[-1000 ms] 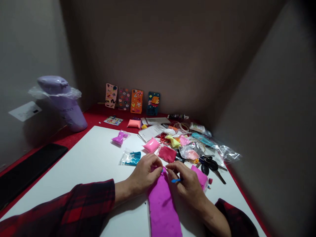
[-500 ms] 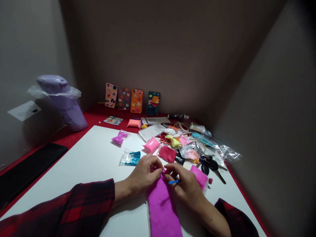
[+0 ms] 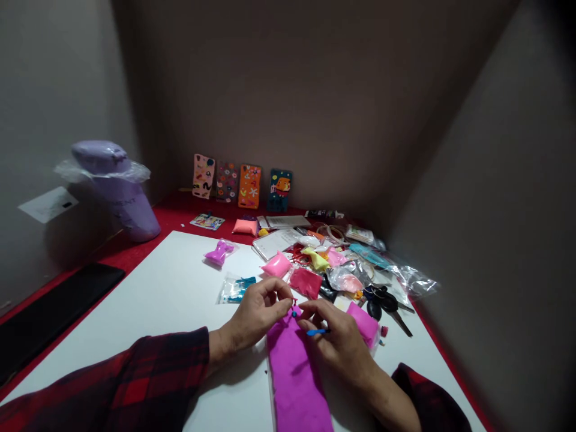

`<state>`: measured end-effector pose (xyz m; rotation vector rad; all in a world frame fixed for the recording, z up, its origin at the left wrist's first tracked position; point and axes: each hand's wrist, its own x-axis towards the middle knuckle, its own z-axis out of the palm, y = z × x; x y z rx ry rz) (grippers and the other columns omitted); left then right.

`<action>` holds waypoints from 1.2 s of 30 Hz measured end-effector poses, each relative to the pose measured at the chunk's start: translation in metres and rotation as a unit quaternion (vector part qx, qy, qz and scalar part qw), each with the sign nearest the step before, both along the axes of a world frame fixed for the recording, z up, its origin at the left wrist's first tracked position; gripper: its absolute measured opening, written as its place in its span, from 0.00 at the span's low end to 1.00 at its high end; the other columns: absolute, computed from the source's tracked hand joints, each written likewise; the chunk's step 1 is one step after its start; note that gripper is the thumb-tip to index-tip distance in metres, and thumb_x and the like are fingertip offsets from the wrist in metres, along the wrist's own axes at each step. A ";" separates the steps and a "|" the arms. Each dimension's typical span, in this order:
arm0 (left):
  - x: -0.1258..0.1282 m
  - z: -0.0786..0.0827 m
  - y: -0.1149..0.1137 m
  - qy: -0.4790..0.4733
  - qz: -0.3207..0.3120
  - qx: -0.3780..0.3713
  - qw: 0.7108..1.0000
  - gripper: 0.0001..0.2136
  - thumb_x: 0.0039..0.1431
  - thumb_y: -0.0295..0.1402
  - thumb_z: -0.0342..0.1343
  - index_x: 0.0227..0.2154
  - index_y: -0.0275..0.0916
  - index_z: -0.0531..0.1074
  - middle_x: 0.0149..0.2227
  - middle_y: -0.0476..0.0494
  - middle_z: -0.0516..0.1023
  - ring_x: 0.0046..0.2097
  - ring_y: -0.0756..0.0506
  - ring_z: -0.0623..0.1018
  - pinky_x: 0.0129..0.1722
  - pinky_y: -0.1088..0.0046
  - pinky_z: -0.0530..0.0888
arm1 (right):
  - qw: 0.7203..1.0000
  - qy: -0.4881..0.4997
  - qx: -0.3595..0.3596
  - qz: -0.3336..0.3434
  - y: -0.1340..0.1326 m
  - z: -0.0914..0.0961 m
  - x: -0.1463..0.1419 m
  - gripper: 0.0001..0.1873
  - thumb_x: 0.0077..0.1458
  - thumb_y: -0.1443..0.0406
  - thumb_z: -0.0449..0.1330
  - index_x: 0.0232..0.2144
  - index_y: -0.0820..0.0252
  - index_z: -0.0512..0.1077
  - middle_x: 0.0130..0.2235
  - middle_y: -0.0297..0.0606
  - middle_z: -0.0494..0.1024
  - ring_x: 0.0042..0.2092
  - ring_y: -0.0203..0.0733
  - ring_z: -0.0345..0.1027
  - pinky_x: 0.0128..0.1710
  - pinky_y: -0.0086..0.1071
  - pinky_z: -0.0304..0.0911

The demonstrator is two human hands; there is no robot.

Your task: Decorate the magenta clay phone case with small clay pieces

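Note:
A long slab of magenta clay (image 3: 297,372) lies before me, its far end between my hands. My left hand (image 3: 263,309) is at the slab's far left corner, thumb and forefinger pinched; whatever is between the tips is too small to name. My right hand (image 3: 337,336) is closed around a thin blue modelling tool (image 3: 317,332), whose flat tip sticks out to the left. Its thumb and forefinger come near the far right corner. A tiny blue bead-like piece (image 3: 294,313) and a thin red bit (image 3: 295,300) show between the fingertips.
A white board (image 3: 148,300) covers the red table. Clay packets, including a pink one (image 3: 276,264), scissors (image 3: 389,303) and plastic wrappers (image 3: 414,277) crowd the right. Decorated phone cases (image 3: 249,186) lean at the wall. A wrapped lilac object (image 3: 128,198) stands left, near a black slab (image 3: 58,318).
My left fingertips have moved slightly up and left, away from the right ones. The small blue piece and red bit now show between them. My right hand has barely moved.

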<state>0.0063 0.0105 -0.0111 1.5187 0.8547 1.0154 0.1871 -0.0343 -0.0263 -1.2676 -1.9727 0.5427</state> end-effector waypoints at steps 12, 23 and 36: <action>-0.021 0.012 0.023 -0.047 0.113 -0.014 0.992 0.07 0.47 0.31 0.61 0.24 0.35 0.69 0.23 0.48 0.75 0.25 0.52 0.71 0.22 0.78 0.66 | 0.999 0.022 0.026 0.007 -0.002 0.006 -0.002 0.06 0.59 0.67 0.54 0.33 0.58 0.71 0.32 0.38 0.73 0.32 0.40 0.67 0.30 0.31 0.59; -0.028 0.003 0.028 0.140 0.136 0.102 0.975 0.04 0.52 0.29 0.57 0.29 0.37 0.77 0.31 0.44 0.78 0.34 0.46 0.74 0.34 0.70 0.70 | 0.967 0.245 -0.062 -0.040 -0.001 0.016 0.002 0.14 0.64 0.60 0.47 0.33 0.58 0.70 0.38 0.38 0.71 0.36 0.40 0.64 0.36 0.31 0.62; -0.026 0.003 0.025 0.311 0.113 0.240 0.913 0.06 0.54 0.26 0.54 0.23 0.40 0.72 0.30 0.47 0.75 0.36 0.44 0.71 0.40 0.65 0.65 | 0.889 0.422 -0.156 -0.089 0.005 0.014 0.004 0.24 0.62 0.50 0.46 0.34 0.61 0.74 0.29 0.39 0.69 0.28 0.39 0.63 0.27 0.31 0.63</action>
